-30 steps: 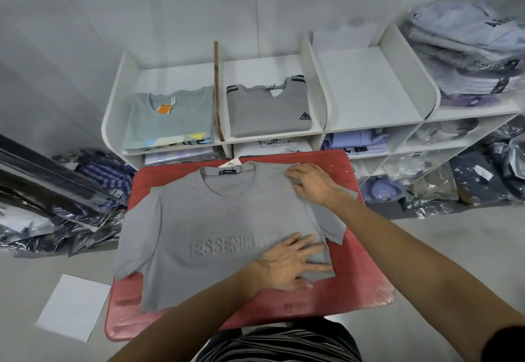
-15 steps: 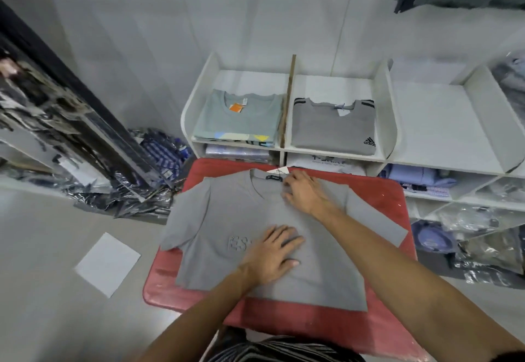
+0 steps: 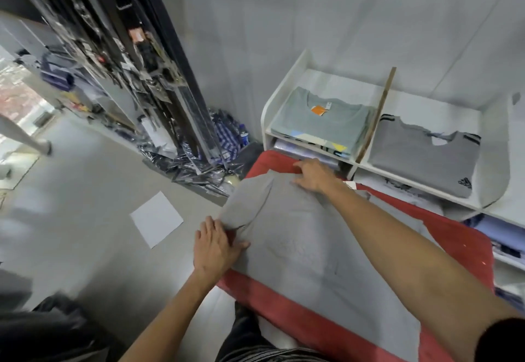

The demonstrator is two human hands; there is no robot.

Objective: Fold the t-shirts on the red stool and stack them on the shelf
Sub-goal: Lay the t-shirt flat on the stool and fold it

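A grey t-shirt (image 3: 306,250) lies spread face up on the red stool (image 3: 460,236). My left hand (image 3: 216,245) grips the shirt's left side edge just under the sleeve, thumb on top of the cloth. My right hand (image 3: 314,175) reaches across and holds the cloth at the left shoulder, near the stool's far edge. The white shelf (image 3: 279,97) stands behind the stool. In its top left bay lies a folded pale green t-shirt (image 3: 321,122), and in the bay beside it a folded grey t-shirt with black stripes (image 3: 423,157).
A white sheet of paper (image 3: 156,218) lies on the grey floor left of the stool. Plastic-wrapped clothes (image 3: 216,145) are piled by a dark rack (image 3: 159,57) at the wall. Lower shelf bays hold more packed garments (image 3: 500,231).
My head has turned left, so the shelf sits at the right. My left hand slid from the shirt's chest to its left side edge. My right hand moved from the collar to the left shoulder.
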